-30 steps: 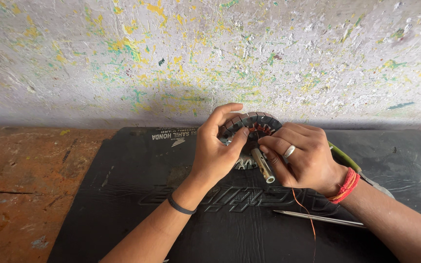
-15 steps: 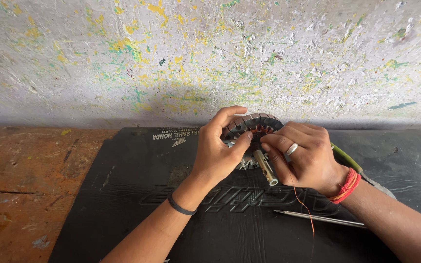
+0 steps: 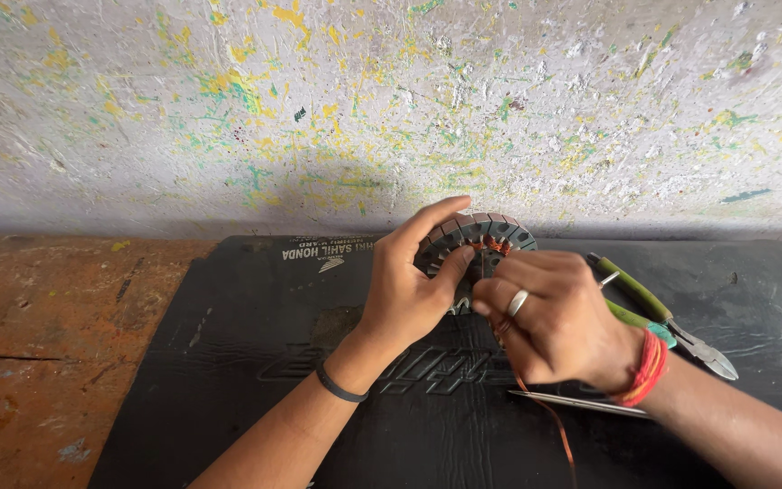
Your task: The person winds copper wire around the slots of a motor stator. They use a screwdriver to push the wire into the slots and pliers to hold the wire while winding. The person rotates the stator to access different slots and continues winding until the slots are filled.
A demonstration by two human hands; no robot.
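A round slotted metal stator core (image 3: 491, 232), dark with copper winding showing in it, is held upright over a black rubber mat (image 3: 228, 362). My left hand (image 3: 414, 285) grips its left rim, thumb on the front. My right hand (image 3: 549, 321), with a ring and a red thread bracelet, is closed over the core's lower right and pinches a thin copper wire (image 3: 549, 421) that trails down toward me. The core's lower part is hidden by both hands.
Green-handled pliers (image 3: 658, 312) lie on the mat just right of my right hand. A thin metal rod (image 3: 581, 403) lies under my right wrist. A rusty brown surface (image 3: 38, 344) borders the mat on the left; a paint-flecked wall (image 3: 391, 100) stands behind.
My right hand has shifted over the core's centre, covering the metal shaft seen earlier. The copper wire now trails lower toward me. My left hand keeps the same grip.
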